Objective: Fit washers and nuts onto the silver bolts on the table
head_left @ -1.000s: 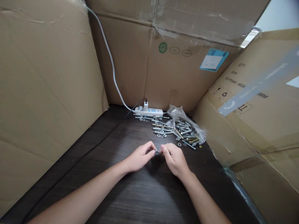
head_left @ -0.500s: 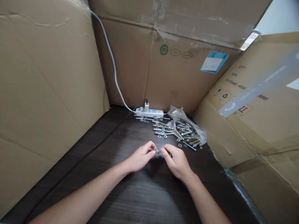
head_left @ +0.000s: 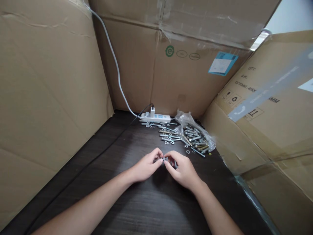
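Note:
Over the middle of the dark table, my left hand (head_left: 149, 164) pinches a small silvery metal piece (head_left: 163, 159) between thumb and fingertips. My right hand (head_left: 180, 168) closes on the same piece from the right, its fingertips almost touching those of my left hand. The fingers hide most of the piece, so its exact shape cannot be made out. Beyond my hands lie long bolts (head_left: 171, 139) in rows, with washers and nuts (head_left: 169, 143) beside them. A pile of bolts (head_left: 197, 138) spills from a clear plastic bag (head_left: 184, 117) to the right.
A white power strip (head_left: 156, 118) with a plug and cables lies at the table's back. A black cable (head_left: 97, 156) crosses the left of the table. Cardboard walls (head_left: 132, 71) stand at the left, back and right.
My right hand has moved slightly left, and its fingertips are now closer to those of my left hand around the metal piece. The view has shifted a little.

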Demonstrator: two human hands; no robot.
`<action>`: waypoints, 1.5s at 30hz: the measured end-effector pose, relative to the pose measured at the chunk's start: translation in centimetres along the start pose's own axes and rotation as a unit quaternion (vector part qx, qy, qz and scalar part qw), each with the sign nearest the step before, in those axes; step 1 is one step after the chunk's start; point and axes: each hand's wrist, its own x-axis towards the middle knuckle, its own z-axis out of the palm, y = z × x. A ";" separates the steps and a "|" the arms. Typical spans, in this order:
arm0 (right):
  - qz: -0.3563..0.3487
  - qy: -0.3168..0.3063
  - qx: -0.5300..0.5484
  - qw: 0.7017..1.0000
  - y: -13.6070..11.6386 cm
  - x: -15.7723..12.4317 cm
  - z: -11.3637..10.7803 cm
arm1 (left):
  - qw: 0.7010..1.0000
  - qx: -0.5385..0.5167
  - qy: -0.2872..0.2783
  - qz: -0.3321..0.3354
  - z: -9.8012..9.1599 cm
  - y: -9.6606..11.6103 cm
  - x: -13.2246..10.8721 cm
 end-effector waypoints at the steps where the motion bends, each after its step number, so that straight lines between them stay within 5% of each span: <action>1: 0.007 -0.006 -0.015 1.000 0.1 0.0 0.0 | 1.000 0.005 -0.002 0.000 0.0 0.0 0.0; 45: 0.053 -0.018 -0.044 0.997 0.3 -0.1 -0.1 | 0.999 -0.020 -0.023 -0.042 -0.3 0.7 -0.2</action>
